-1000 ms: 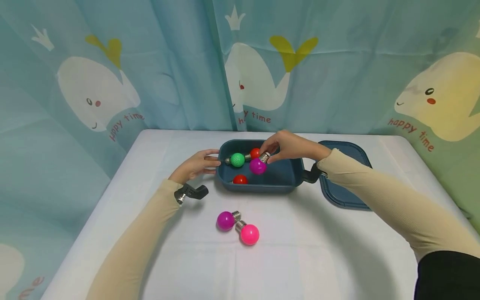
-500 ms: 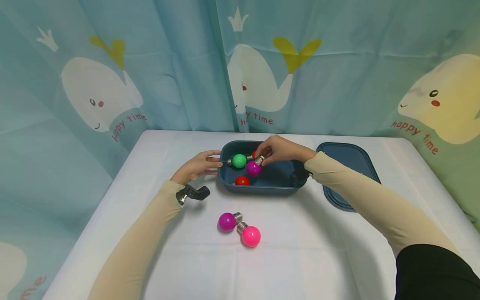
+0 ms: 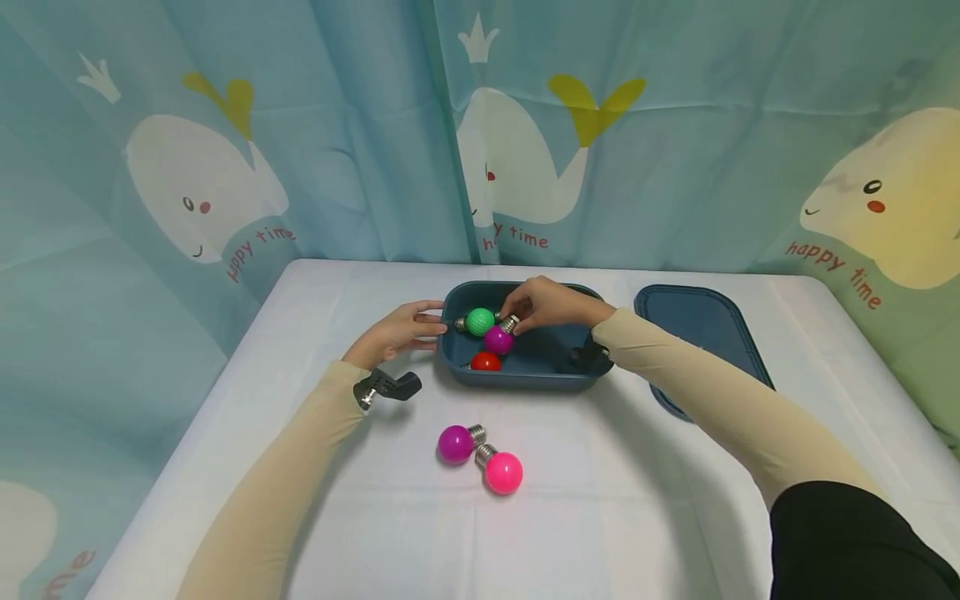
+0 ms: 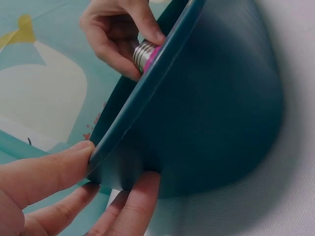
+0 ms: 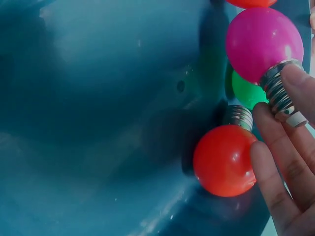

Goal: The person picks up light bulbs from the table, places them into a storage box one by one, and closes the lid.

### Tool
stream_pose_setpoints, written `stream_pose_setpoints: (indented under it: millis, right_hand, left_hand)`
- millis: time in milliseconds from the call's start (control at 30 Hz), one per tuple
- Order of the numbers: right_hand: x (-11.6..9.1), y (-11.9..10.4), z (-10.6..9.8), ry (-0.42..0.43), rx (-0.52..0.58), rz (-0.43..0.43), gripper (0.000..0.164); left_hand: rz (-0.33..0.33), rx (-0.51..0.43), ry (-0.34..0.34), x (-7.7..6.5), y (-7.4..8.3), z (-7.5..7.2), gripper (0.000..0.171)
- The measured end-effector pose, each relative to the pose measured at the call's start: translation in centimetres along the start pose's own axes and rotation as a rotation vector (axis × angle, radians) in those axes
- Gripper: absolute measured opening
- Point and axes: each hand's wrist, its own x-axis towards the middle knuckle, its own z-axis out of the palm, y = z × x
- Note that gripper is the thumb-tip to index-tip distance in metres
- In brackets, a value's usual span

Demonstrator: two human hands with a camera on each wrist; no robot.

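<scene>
While the right hand (image 3: pixel 551 303) pinches a purple bulb (image 3: pixel 498 341) by its metal base (image 5: pixel 277 92), toward nine o'clock inside the blue box (image 3: pixel 527 381), and the left hand (image 3: pixel 393 335), spread, rests against that end, placing seems the current step, the next move probably calling for gentle release.

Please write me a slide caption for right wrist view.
Fingers pinch a purple bulb by its base near a green bulb and red bulbs in a blue box.

Bulbs (image 3: pixel 481 322) crowd left end of box (image 3: pixel 525 380); floor (image 3: pixel 546 352) free at right.
</scene>
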Motion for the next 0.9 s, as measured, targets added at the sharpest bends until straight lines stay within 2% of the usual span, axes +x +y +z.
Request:
stream_pose_setpoints:
  millis: [300, 533, 900]
  right_hand:
    - [0.8, 0.0, 0.7, 0.002, -0.006, 0.029, 0.024]
    - [1.1, 0.2, 1.1, 0.013, -0.029, 0.010, 0.023]
    - [2.0, -0.2, 1.8, -0.013, -0.050, 0.008, 0.021]
  left_hand:
    - [-0.015, 0.012, 0.008, 0.0, 0.1, 0.0, 0.061]
    - [-0.022, 0.010, 0.009, 0.1, 0.1, 0.0, 0.061]
    - [-0.020, 0.015, 0.006, 0.0, 0.2, 0.1, 0.061]
